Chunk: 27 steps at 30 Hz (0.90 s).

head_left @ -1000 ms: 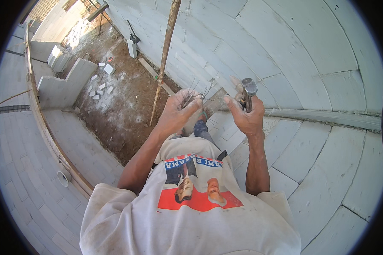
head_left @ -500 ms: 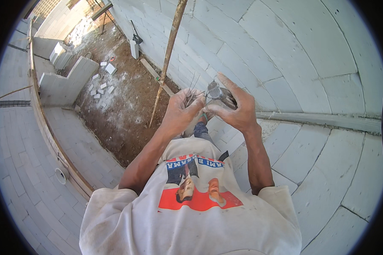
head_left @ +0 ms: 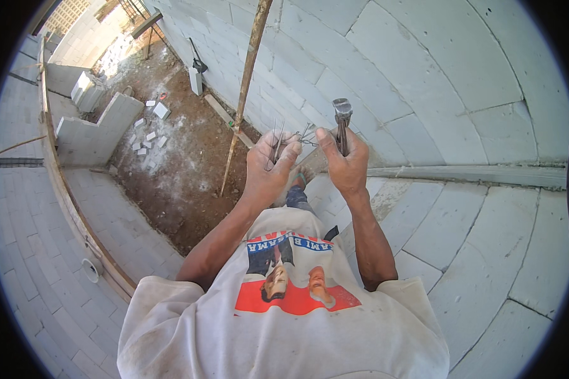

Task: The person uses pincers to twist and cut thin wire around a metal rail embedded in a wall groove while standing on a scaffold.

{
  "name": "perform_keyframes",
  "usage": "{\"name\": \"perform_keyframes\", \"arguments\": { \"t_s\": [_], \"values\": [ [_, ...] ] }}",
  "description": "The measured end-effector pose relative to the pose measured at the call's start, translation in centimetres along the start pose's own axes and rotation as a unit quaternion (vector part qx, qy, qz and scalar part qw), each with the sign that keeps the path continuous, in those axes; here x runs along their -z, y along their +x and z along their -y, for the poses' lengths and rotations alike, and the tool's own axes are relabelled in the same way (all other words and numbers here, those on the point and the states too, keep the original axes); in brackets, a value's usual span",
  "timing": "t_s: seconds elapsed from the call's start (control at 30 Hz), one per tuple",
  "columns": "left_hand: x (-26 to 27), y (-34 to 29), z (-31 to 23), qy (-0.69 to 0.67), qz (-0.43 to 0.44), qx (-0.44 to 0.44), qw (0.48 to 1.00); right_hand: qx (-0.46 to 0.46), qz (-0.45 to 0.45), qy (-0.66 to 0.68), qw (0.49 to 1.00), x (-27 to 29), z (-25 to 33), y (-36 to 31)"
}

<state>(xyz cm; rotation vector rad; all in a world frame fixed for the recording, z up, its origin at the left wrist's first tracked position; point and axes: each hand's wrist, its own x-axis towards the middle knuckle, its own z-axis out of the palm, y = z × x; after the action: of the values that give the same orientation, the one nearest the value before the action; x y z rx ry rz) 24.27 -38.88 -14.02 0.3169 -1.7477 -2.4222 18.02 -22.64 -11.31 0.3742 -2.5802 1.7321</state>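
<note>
My left hand is raised in front of my chest and closed around a small bunch of thin metal nails that stick up out of the fist. My right hand is close beside it, gripping a hammer by the handle with the steel head pointing up. The right thumb and forefinger reach across to the nails between the two hands. My white printed shirt fills the lower part of the view.
A white block wall curves ahead and to the right. A thin wooden pole leans against it. Below lies a dirt floor with block scraps, a stepped block stack and a wooden edge board.
My right hand swung in from the right to meet my left hand. The hammer turned from tilted sideways to head-up, and the right fingers now touch the nails.
</note>
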Motion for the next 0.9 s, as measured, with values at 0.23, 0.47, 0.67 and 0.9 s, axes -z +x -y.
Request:
{"name": "perform_keyframes", "arguments": {
  "t_s": [0.23, 0.47, 0.67, 0.9],
  "values": [
    [0.3, -0.5, 1.1, 0.133, 0.010, -0.094, 0.987, -0.142, 0.029, 0.030, 0.989, 0.3, 0.6, 0.5],
    [1.1, 0.9, 0.2, 0.263, 0.060, -0.154, 0.950, -0.225, 0.038, 0.197, 0.953, 2.1, 0.9, 1.4],
    [0.7, 0.9, 0.4, 0.236, 0.089, -0.149, 0.956, -0.163, 0.047, 0.111, 0.979, 2.4, 1.1, 2.1],
    [1.1, 0.6, 0.7, -0.150, 0.132, 0.098, 0.975, -0.198, 0.031, 0.212, 0.957, 1.7, -0.2, 0.9]
  ]
}}
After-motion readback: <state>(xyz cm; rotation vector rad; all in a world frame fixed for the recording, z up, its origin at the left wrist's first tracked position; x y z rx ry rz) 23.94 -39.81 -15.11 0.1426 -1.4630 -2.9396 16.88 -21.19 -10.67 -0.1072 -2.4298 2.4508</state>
